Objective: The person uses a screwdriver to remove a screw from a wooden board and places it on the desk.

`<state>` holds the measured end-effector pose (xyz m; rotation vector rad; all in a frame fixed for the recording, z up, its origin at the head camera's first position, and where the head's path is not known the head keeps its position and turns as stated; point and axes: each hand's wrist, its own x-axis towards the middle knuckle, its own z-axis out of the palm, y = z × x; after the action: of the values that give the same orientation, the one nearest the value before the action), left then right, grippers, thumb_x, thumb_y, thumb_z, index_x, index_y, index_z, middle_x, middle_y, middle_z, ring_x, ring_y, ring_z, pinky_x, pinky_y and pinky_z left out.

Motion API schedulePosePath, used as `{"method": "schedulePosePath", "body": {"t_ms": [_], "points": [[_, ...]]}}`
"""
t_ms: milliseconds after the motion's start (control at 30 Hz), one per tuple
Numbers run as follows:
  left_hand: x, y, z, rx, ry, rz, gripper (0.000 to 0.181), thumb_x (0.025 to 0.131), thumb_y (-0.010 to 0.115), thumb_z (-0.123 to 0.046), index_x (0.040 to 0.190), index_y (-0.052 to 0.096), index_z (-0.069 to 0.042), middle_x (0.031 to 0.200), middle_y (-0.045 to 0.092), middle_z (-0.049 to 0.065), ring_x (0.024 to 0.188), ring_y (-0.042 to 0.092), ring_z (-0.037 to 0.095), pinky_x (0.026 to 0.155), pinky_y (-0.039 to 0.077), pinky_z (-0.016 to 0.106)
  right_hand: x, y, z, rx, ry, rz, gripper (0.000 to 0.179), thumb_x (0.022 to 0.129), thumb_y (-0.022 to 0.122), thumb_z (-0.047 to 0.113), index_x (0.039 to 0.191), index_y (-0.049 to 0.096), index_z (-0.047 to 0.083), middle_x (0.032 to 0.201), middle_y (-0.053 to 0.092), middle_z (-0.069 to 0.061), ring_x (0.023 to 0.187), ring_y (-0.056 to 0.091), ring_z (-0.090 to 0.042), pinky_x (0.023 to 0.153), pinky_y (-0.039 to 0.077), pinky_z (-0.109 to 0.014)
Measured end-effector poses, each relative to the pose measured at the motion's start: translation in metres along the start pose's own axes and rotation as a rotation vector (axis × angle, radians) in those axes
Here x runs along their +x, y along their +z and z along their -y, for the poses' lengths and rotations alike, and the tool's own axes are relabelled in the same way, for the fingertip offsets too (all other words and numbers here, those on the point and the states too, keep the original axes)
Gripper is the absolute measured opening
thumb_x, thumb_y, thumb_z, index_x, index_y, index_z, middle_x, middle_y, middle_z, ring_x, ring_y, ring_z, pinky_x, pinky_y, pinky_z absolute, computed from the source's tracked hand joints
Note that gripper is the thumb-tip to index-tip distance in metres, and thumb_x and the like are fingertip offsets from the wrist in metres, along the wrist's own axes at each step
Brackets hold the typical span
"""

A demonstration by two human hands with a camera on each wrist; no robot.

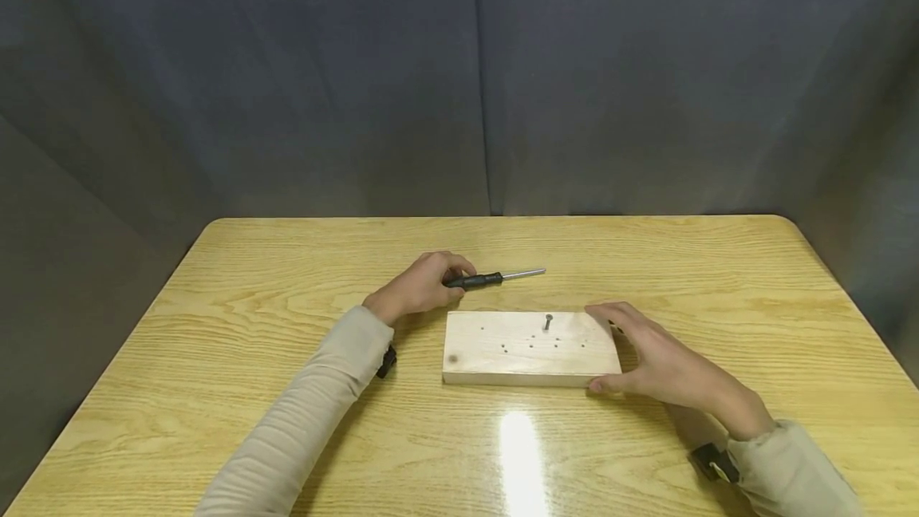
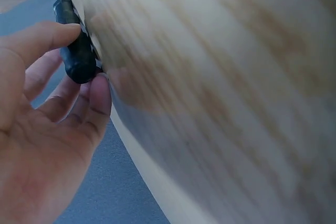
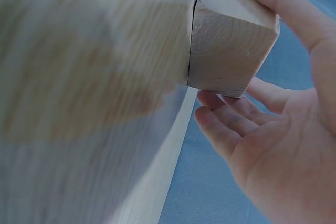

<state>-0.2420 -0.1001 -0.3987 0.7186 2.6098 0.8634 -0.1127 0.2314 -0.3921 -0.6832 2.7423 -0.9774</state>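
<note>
My left hand (image 1: 427, 284) is at the black handle of a screwdriver (image 1: 479, 282), which lies behind a wooden block, its metal shaft pointing right. In the left wrist view the thumb lies on the screwdriver handle (image 2: 79, 59) and the fingers curl at its other side. At the right end of the pale wooden block (image 1: 470, 341), my right hand (image 1: 656, 361) holds it, thumb at the near edge and fingers at the far edge. The right wrist view shows the block's end (image 3: 231, 51) between thumb and fingers. A screw (image 1: 549, 321) stands in the block's top, slightly tilted, near several small holes.
The wood-grain table (image 1: 287, 262) extends on all sides of the block, with a bright reflection in front. Dark grey curtains (image 1: 359, 86) hang behind and beside the table. A black strap (image 1: 388, 361) is on the left wrist, another (image 1: 714, 463) on the right.
</note>
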Motion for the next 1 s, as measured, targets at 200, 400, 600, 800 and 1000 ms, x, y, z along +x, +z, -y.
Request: {"method": "schedulePosePath", "body": {"t_ms": [200, 400, 600, 800, 1000], "points": [[0.0006, 0.0002, -0.0023, 0.021, -0.001, -0.003, 0.038, 0.092, 0.071, -0.014, 0.129, 0.064, -0.009, 0.114, 0.067, 0.008, 0.101, 0.062, 0.020, 0.091, 0.054, 0.035, 0.0000, 0.0010, -0.0002, 0.005, 0.034, 0.003, 0.097, 0.076, 0.083, 0.048, 0.148, 0.038, 0.003, 0.148, 0.043, -0.019, 0.135, 0.043, -0.045, 0.106, 0.039, -0.068], [0.0003, 0.0004, -0.0030, 0.063, 0.009, -0.018, 0.032, 0.093, 0.071, -0.016, 0.124, 0.068, -0.007, 0.112, 0.066, 0.008, 0.094, 0.059, 0.018, 0.083, 0.052, 0.032, -0.0006, 0.0015, 0.0002, 0.008, 0.025, -0.003, 0.094, 0.076, 0.084, 0.045, 0.147, 0.039, 0.003, 0.148, 0.043, -0.020, 0.136, 0.042, -0.045, 0.107, 0.039, -0.067], [-0.0015, -0.0001, -0.0043, 0.050, 0.003, -0.022, 0.027, 0.094, 0.068, -0.012, 0.121, 0.068, -0.005, 0.109, 0.067, 0.008, 0.093, 0.060, 0.018, 0.084, 0.053, 0.033, -0.0016, -0.0001, 0.0021, 0.015, 0.015, 0.000, 0.094, 0.077, 0.083, 0.047, 0.147, 0.039, 0.003, 0.145, 0.046, -0.020, 0.134, 0.044, -0.044, 0.106, 0.040, -0.066], [-0.0033, -0.0008, -0.0056, 0.023, -0.019, -0.036, 0.024, 0.094, 0.067, -0.010, 0.118, 0.069, -0.005, 0.108, 0.070, 0.010, 0.093, 0.063, 0.019, 0.085, 0.054, 0.033, -0.0013, -0.0002, 0.0011, 0.034, 0.019, 0.002, 0.094, 0.076, 0.083, 0.048, 0.147, 0.039, 0.004, 0.145, 0.045, -0.019, 0.133, 0.045, -0.043, 0.106, 0.041, -0.065], [-0.0040, -0.0022, -0.0042, 0.007, -0.011, -0.053, 0.021, 0.094, 0.066, -0.009, 0.114, 0.071, -0.008, 0.103, 0.072, 0.008, 0.084, 0.060, 0.016, 0.076, 0.050, 0.028, -0.0013, -0.0006, -0.0013, 0.105, 0.060, 0.011, 0.100, 0.074, 0.085, 0.046, 0.149, 0.035, 0.003, 0.149, 0.041, -0.021, 0.136, 0.041, -0.045, 0.107, 0.038, -0.066]]}}
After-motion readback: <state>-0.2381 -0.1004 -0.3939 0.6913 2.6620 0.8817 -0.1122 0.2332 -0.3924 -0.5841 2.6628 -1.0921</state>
